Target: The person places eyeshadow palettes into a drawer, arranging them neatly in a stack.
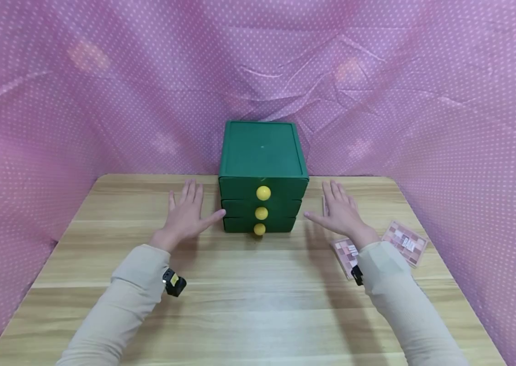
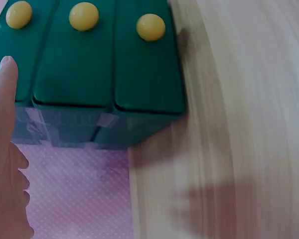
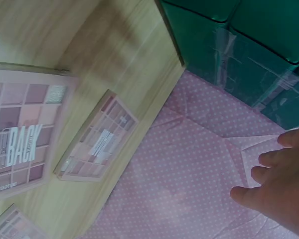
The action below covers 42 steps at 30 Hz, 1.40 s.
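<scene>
Drawer chest (image 1: 262, 168): small green plastic unit with three stacked drawers, each shut and fitted with a round yellow knob (image 1: 263, 192), standing at the far middle of the wooden table (image 1: 239, 295) against the pink dotted cloth (image 1: 102, 101). Left hand (image 1: 185, 216) and right hand (image 1: 341, 211) flank it with fingers straight and spread, holding nothing, thumbs pointing inward close to its lower corners. Step judged: approach, no contact yet; a knob must be pinched before any drawer slides, while eyeshadow palettes (image 1: 406, 241) lie beside the right wrist.
</scene>
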Motion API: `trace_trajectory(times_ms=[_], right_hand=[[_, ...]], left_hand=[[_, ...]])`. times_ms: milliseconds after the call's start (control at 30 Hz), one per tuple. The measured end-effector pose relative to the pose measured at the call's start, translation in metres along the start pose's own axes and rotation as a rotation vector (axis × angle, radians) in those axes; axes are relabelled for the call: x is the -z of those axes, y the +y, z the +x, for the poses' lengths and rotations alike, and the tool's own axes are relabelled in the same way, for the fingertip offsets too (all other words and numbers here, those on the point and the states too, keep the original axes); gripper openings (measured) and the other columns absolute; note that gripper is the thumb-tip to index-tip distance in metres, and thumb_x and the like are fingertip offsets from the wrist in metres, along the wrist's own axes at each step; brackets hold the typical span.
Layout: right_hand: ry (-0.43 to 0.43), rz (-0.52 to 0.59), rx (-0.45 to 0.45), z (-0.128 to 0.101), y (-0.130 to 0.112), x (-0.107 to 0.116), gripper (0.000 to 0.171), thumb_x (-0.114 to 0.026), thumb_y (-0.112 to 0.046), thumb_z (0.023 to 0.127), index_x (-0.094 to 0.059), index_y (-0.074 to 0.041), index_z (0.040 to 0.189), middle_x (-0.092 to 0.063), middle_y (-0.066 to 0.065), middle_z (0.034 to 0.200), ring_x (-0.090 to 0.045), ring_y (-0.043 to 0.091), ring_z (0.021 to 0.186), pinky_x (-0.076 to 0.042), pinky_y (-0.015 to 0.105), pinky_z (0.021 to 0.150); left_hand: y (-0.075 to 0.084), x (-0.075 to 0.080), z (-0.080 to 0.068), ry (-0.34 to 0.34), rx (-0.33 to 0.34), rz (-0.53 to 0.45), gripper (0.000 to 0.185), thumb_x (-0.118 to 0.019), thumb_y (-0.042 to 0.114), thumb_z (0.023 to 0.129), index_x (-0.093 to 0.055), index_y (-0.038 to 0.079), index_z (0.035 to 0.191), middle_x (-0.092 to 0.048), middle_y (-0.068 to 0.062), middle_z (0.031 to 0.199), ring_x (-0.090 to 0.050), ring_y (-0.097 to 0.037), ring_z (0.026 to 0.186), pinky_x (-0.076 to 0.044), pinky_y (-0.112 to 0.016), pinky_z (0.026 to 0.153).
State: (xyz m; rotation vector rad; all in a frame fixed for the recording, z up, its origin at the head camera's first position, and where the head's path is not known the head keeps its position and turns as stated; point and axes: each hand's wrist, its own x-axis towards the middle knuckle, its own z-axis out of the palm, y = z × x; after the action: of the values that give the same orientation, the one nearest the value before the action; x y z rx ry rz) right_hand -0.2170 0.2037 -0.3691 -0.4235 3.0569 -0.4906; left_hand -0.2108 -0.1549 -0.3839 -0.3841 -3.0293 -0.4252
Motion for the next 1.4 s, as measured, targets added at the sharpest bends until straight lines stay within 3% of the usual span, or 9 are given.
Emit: trace_trajectory(times_ms=[100,200,267,333,433,700,833,1067,1400], right_hand=[[0.008,0.016,-0.005,0.001,-0.002,0.002,0.097,-0.045,-0.064,0.075,-0.005,-0.003,0.138,0.001,0.016,0.142,0.005,0.029,0.127,-0.006,0.056,0.096],[0.020,0.040,-0.010,0.002,-0.005,0.005,0.097,-0.046,-0.064,0.074,-0.004,-0.005,0.139,0.001,0.015,0.142,0.002,0.029,0.127,-0.010,0.060,0.094],[0.032,0.066,-0.004,0.004,-0.008,0.007,0.097,-0.047,-0.064,0.074,-0.003,-0.007,0.139,0.000,0.014,0.142,0.000,0.030,0.127,-0.012,0.061,0.092],[0.039,0.093,0.007,0.006,-0.011,0.009,0.097,-0.048,-0.064,0.073,-0.002,-0.008,0.139,0.000,0.013,0.142,-0.001,0.029,0.127,-0.012,0.062,0.092],[0.043,0.148,0.023,0.010,-0.015,0.012,0.097,-0.046,-0.065,0.073,-0.001,-0.010,0.139,0.000,0.010,0.143,0.000,0.026,0.128,-0.010,0.055,0.097],[0.075,0.339,0.072,0.026,-0.028,0.031,0.089,-0.047,-0.055,0.080,-0.001,-0.007,0.139,-0.002,0.013,0.142,-0.001,0.025,0.128,-0.008,0.046,0.101],[0.061,0.418,0.032,0.037,-0.034,0.042,0.087,-0.047,-0.056,0.079,-0.002,-0.010,0.139,-0.004,0.011,0.142,-0.004,0.025,0.128,-0.010,0.047,0.100],[0.034,0.447,-0.019,0.056,-0.043,0.057,0.089,-0.046,-0.060,0.077,-0.007,-0.010,0.139,-0.009,0.010,0.142,-0.009,0.025,0.127,-0.015,0.047,0.100],[-0.029,0.576,-0.082,0.074,-0.044,0.060,0.094,-0.044,-0.066,0.074,-0.007,-0.008,0.139,-0.015,0.015,0.140,-0.017,0.028,0.125,-0.023,0.045,0.097]], left_hand=[[0.009,0.004,0.001,0.048,0.051,-0.039,0.103,-0.029,0.075,0.071,-0.014,-0.003,0.136,-0.010,-0.021,0.140,-0.003,-0.031,0.127,0.007,-0.053,0.097],[0.023,0.010,-0.001,0.146,0.113,-0.124,0.099,-0.033,0.076,0.069,-0.029,-0.002,0.130,-0.034,-0.020,0.128,-0.027,-0.034,0.119,-0.016,-0.052,0.095],[0.034,0.013,-0.003,0.221,0.137,-0.188,0.087,-0.037,0.074,0.069,-0.044,0.001,0.116,-0.050,-0.015,0.108,-0.044,-0.031,0.100,-0.033,-0.046,0.083],[0.043,0.015,-0.004,0.268,0.142,-0.253,0.075,-0.040,0.071,0.071,-0.051,0.004,0.100,-0.054,-0.009,0.089,-0.050,-0.026,0.080,-0.039,-0.039,0.067],[0.055,0.016,-0.004,0.283,0.145,-0.343,0.063,-0.041,0.069,0.072,-0.052,0.009,0.087,-0.055,-0.001,0.075,-0.050,-0.019,0.067,-0.039,-0.032,0.056],[0.079,0.009,0.004,0.212,0.149,-0.497,0.059,-0.041,0.068,0.073,-0.055,0.012,0.086,-0.058,0.002,0.077,-0.051,-0.015,0.068,-0.039,-0.030,0.059],[0.090,0.003,0.009,0.204,0.163,-0.540,0.056,-0.043,0.067,0.074,-0.056,0.013,0.082,-0.059,0.002,0.077,-0.052,-0.014,0.069,-0.040,-0.029,0.058],[0.110,-0.009,0.017,0.198,0.239,-0.600,0.062,-0.041,0.071,0.070,-0.059,0.012,0.079,-0.060,0.003,0.076,-0.054,-0.012,0.068,-0.042,-0.028,0.056],[0.123,-0.016,0.021,0.181,0.293,-0.746,0.057,-0.046,0.065,0.073,-0.060,0.009,0.075,-0.058,0.001,0.067,-0.052,-0.015,0.061,-0.041,-0.027,0.052]])
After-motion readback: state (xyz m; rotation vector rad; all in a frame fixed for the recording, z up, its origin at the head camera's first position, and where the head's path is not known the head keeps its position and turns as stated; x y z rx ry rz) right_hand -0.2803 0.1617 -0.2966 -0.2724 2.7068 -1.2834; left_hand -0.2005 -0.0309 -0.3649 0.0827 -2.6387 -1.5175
